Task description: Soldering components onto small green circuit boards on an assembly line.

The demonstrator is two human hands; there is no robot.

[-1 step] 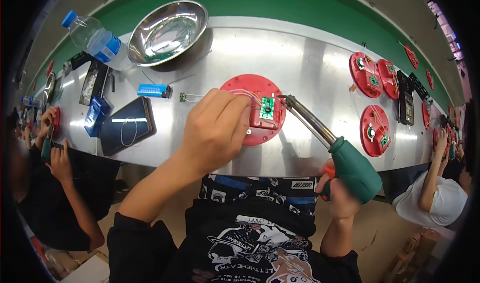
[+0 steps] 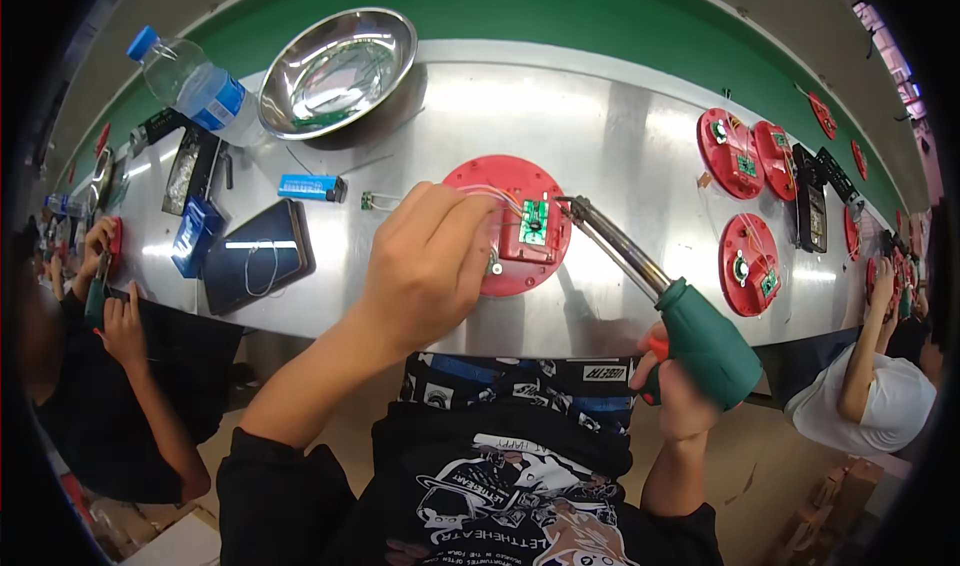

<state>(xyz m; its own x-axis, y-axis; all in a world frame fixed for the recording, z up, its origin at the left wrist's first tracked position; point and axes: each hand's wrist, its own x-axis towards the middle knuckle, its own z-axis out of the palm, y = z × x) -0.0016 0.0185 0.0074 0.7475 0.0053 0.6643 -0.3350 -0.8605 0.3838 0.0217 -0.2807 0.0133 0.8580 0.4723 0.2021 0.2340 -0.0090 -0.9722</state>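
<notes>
A round red plastic disc (image 2: 515,278) lies on the metal bench in front of me, bearing a small green circuit board (image 2: 534,223). My left hand (image 2: 425,256) reaches over the disc's left side, its thumb and fingers pinched on thin wires (image 2: 490,190) that run toward the board. Beyond the knuckles, a tiny green board (image 2: 368,201) hangs on wires at the left. My right hand (image 2: 685,391) is wrapped round the green handle of a soldering gun (image 2: 708,344) with a red trigger. Its tip is beside the board's right edge; whether it touches cannot be made out.
On the left are a steel bowl (image 2: 385,91), a water bottle (image 2: 205,94), a blue tube-shaped item (image 2: 308,187), a phone (image 2: 258,256) and a blue box (image 2: 197,236). More red discs (image 2: 740,291) lie right, near a black tray (image 2: 811,201). Co-workers sit at both sides.
</notes>
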